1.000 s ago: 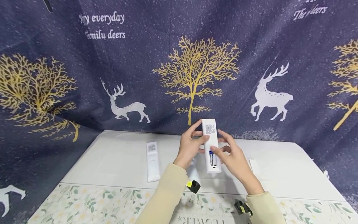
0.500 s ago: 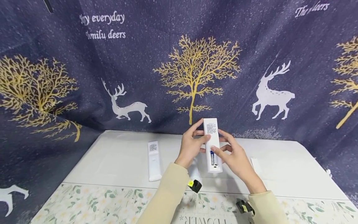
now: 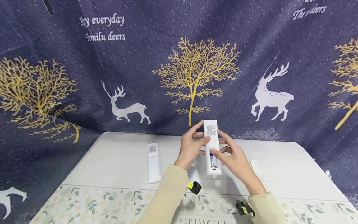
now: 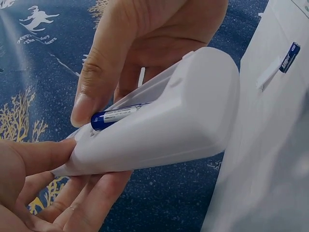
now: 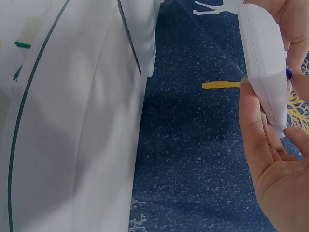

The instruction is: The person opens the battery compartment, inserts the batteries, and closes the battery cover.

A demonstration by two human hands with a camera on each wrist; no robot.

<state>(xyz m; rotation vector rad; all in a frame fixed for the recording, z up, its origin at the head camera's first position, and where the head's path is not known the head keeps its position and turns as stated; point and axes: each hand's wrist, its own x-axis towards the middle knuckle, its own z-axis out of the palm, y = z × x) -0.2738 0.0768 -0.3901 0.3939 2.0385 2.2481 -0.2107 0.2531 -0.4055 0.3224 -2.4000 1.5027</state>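
Observation:
Both hands hold a white remote control (image 3: pixel 212 143) upright above the table, its back turned to the head camera. My left hand (image 3: pixel 190 147) grips its left side, thumb on the back and fingers behind. From the other side my right hand (image 3: pixel 234 157) grips it, the thumb over the top of the uncovered battery compartment. A blue and silver battery (image 4: pixel 116 116) lies in that compartment, its blue end raised at the right thumb in the left wrist view. A loose battery (image 4: pixel 289 57) lies on the table beside a small white cover (image 4: pixel 269 75).
A second white remote (image 3: pixel 153 163) lies back up on the white table (image 3: pixel 120 158), left of the hands. Another pale object (image 3: pixel 193 171) shows partly behind the left wrist. A flowered cloth (image 3: pixel 92 202) covers the front; a dark deer-print curtain (image 3: pixel 167 31) hangs behind.

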